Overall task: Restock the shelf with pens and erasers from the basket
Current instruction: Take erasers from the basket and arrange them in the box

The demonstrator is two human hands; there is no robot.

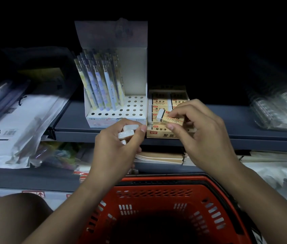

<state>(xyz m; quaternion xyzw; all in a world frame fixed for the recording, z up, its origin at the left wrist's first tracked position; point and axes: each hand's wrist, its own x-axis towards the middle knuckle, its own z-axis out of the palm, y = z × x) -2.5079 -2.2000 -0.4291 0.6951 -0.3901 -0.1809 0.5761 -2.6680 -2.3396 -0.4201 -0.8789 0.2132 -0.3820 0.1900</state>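
Eraser (171,119) pinched lengthwise by right hand (200,131) lies directly over the eraser box (158,133); left hand (118,148) beside it grips spare erasers (127,133).

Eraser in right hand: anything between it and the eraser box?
Nothing visible. The right hand pinches the eraser directly over the open eraser box; only the erasers already packed inside lie beneath it.

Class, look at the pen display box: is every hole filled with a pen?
No. The pens fill only the left part of the display box; many holes on its right stand empty.
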